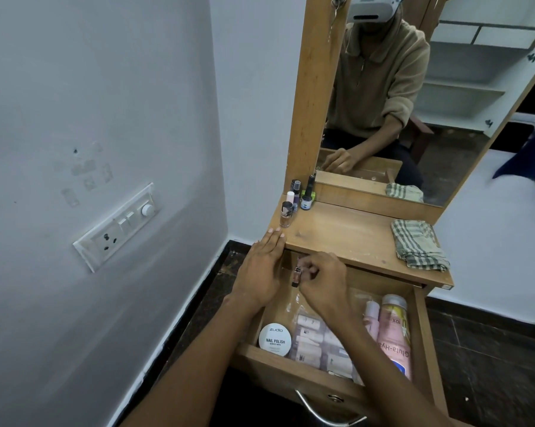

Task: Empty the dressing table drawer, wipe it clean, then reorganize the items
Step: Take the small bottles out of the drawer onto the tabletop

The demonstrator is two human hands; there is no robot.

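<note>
Head view: the right hand (321, 282) pinches a small bottle (296, 276) over the back of the open drawer (422, 328), which holds a tin (275, 339), sachets (314, 340) and a pink bottle (394, 331). The left hand (261, 269) lies flat, fingers straight, at the tabletop's (346, 232) left corner. Bottles (295, 198) and a cloth (417, 243) sit on top.

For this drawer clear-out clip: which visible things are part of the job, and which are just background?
Part of the job:
open drawer
small bottle pinched by right hand
left hand flat on the tabletop edge
round nail polish remover tin
pink lotion bottle
bottles on the tabletop
checked cloth

Background:
mirror
wall switchboard
</note>
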